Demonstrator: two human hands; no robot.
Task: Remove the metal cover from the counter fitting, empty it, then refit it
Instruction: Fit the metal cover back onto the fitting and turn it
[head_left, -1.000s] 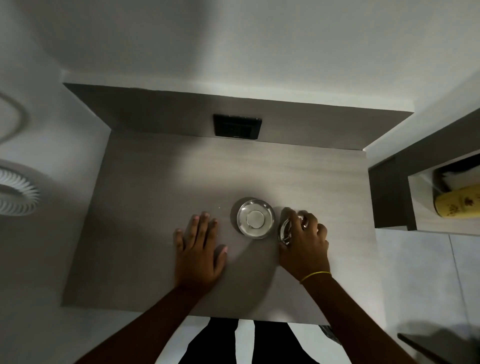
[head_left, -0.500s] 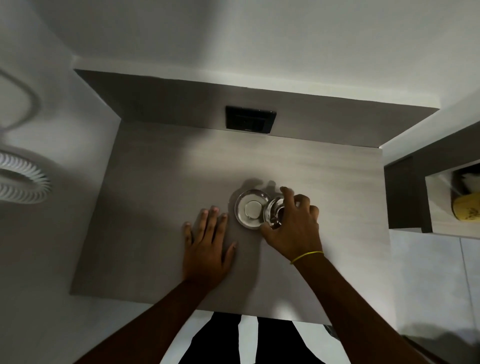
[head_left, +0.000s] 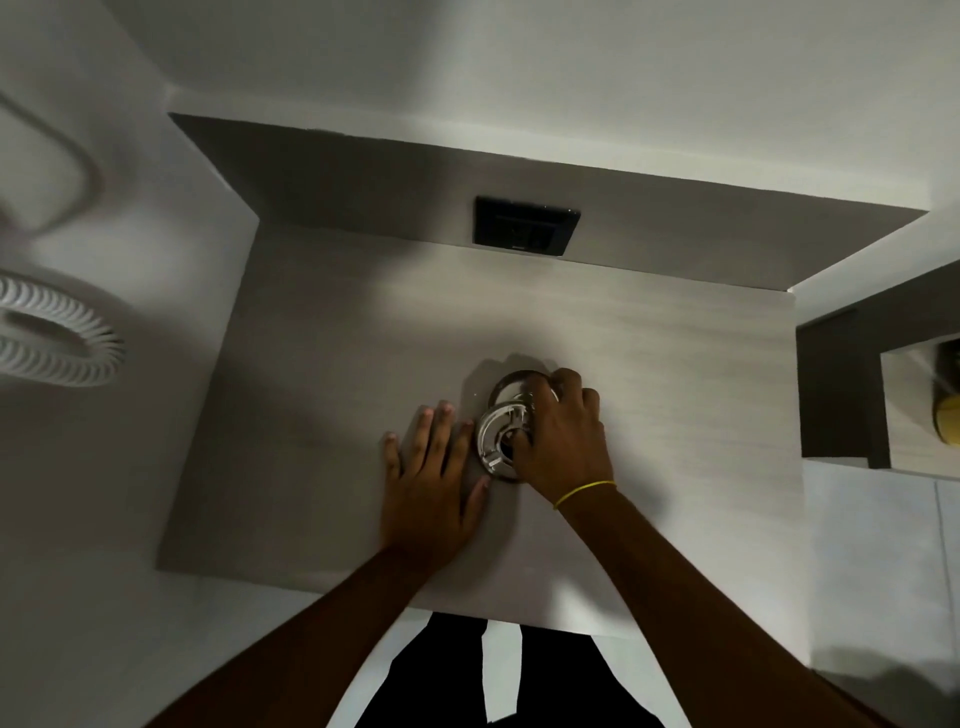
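Refitting looks like the step in hand. Right hand (head_left: 558, 441) holds the metal cover (head_left: 500, 440) tipped up on edge, its ribbed underside turned toward the camera, with the fingers curled over its right side and reaching into its central opening; which fingertips press where is hidden behind the knuckles. Cover sits just near and slightly left of the counter fitting (head_left: 511, 387), overlapping that ring's near edge, and I cannot tell whether the two touch. Only the far arc of the fitting shows beyond the hand.

Left hand (head_left: 434, 475) lies flat on the counter (head_left: 649, 364) just left of the cover, fingers straight and slightly spread, thumb out toward the cover's near rim, gripping nothing. It seems to steady the body rather than the work.

A yellow band (head_left: 584, 492) circles the right wrist. On the far upstand sits a dark socket plate (head_left: 526, 226), well apart from the work, and a white ribbed hose (head_left: 57, 343) loops at the far left.

Judging by the tilt, the cover must be turned so its underside faces down, brought level over the ring, and centred before it is lowered. The ribs on the underside probably need to line up with something in the fitting, so a small twist may be called for once it seats. Whether the emptying is finished cannot be told.
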